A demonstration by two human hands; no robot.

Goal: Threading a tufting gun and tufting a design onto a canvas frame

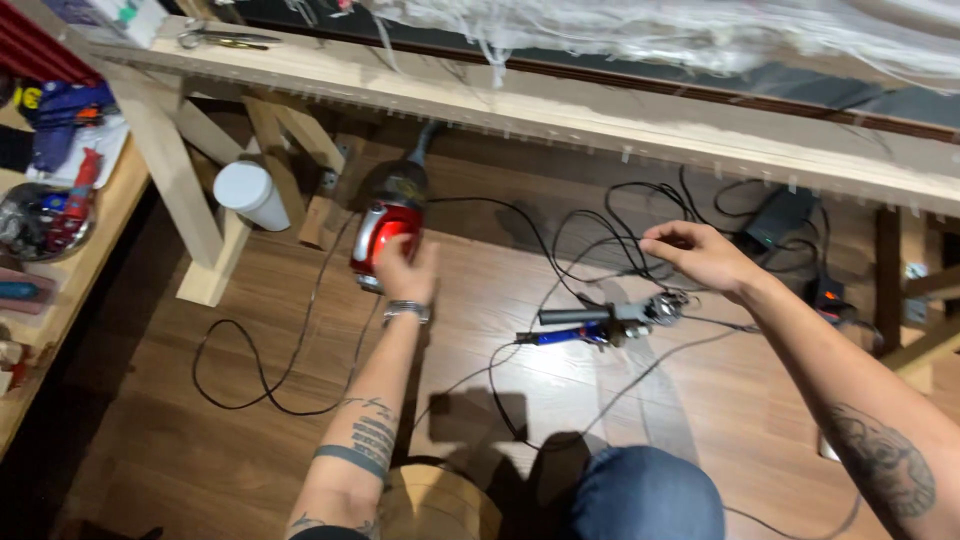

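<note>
My left hand (405,268) grips a red and black power tool (388,226) that stands on the wooden floor under a long wooden bench. My right hand (700,256) is raised to the right, its fingers pinched on a thin black cable (610,240) above the floor. Below that hand a blue and black angle grinder (600,324) lies on its side on the floor, apart from both hands. My knee in blue jeans (645,495) shows at the bottom.
A long wooden bench (600,115) crosses the top, with scissors (215,38) on it and a white cup (250,195) by its leg. Loose black cords (260,370) loop over the floor. A shelf with tools (50,200) stands at the left. A black adapter (780,215) lies at the right.
</note>
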